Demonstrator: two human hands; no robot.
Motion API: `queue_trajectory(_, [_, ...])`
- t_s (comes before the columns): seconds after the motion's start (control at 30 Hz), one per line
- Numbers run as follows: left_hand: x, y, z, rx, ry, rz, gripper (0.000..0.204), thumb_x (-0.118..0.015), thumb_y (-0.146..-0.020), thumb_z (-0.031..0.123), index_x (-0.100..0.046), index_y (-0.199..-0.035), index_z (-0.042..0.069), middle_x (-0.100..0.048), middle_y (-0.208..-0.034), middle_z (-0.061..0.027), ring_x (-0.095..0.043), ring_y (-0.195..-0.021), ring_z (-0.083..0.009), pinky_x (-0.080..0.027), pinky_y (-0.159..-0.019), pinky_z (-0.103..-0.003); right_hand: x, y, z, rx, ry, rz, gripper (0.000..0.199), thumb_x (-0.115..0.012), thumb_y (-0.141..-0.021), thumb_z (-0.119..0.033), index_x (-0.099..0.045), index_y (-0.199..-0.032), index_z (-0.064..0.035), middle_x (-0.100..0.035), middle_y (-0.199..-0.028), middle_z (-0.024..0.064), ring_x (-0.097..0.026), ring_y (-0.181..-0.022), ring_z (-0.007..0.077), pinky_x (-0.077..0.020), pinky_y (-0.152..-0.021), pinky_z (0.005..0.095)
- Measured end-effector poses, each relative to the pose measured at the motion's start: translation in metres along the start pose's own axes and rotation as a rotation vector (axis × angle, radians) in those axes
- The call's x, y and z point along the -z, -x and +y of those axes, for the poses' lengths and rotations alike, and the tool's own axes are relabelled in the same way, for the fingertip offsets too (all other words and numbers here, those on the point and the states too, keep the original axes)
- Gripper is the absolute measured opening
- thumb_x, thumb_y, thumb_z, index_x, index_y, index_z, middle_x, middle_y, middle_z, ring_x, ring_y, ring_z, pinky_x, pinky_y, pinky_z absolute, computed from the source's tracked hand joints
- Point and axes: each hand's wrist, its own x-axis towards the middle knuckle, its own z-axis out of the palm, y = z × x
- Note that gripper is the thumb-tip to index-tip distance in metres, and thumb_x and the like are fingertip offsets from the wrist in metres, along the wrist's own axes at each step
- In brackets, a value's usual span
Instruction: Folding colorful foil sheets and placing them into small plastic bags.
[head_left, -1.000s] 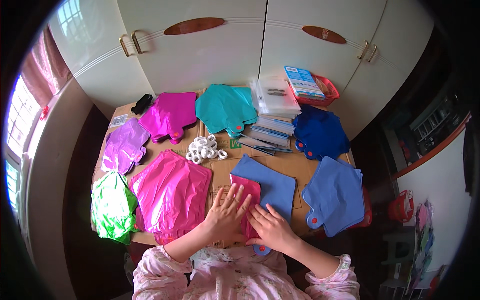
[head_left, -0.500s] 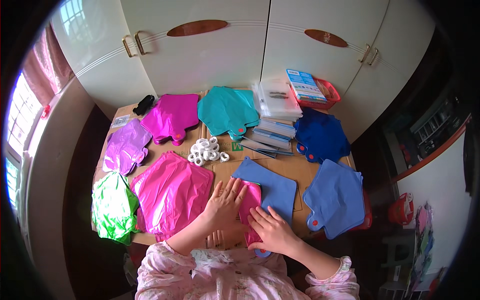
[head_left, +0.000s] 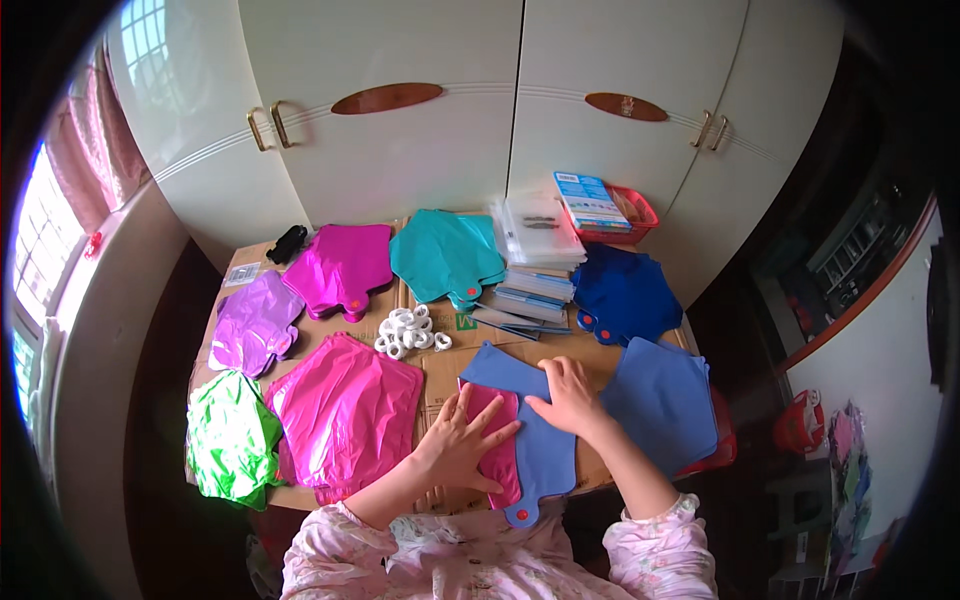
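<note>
While the left hand (head_left: 462, 447) lies spread on the pink foil (head_left: 505, 460), the right hand (head_left: 572, 396), its grip unclear, could skew the blue sheet (head_left: 547, 450) by tugging its edge.

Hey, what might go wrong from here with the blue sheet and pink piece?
The pink piece could slip if the left hand shifts. The blue sheet may crease or slide if the right hand at its edge pushes. The loosely heaped white rings might scatter if bumped.
</note>
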Motion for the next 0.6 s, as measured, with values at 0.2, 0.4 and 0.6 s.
queue_trajectory(0.2, [0.000,0.000,0.002,0.006,-0.025,-0.039,0.100,-0.048,-0.065,0.084,-0.028,-0.147,0.030,-0.027,-0.151,-0.0121,-0.021,-0.132,-0.0559,-0.022,-0.107,-0.060,-0.003,-0.036,0.015,-0.164,-0.136,-0.384,0.060,-0.067,-0.074,-0.043,-0.055,-0.112,0.0009,-0.052,-0.123,0.0230,-0.050,-0.113,0.0389,-0.0416,-0.097,0.0425])
queue_trajectory(0.4, [-0.005,0.002,0.003,0.007,-0.007,-0.004,0.105,-0.049,-0.064,0.084,-0.030,-0.146,0.023,-0.029,-0.150,-0.0121,-0.020,-0.132,-0.0562,-0.023,-0.106,-0.061,0.006,-0.053,0.015,-0.080,-0.256,-0.499,0.062,-0.071,-0.073,-0.042,-0.056,-0.113,0.0028,-0.057,-0.112,0.0213,-0.054,-0.106,0.0355,-0.0433,-0.093,0.0390])
queue_trajectory(0.6, [-0.006,0.002,0.005,0.042,-0.013,-0.030,0.107,-0.048,-0.065,0.084,-0.030,-0.146,0.017,-0.029,-0.150,-0.0137,-0.021,-0.132,-0.0559,-0.023,-0.107,-0.059,0.010,-0.054,0.029,-0.173,-0.413,-0.659,0.047,-0.071,-0.074,-0.036,-0.063,-0.100,0.0029,-0.063,-0.105,0.0219,-0.061,-0.096,0.0313,-0.0475,-0.083,0.0381])
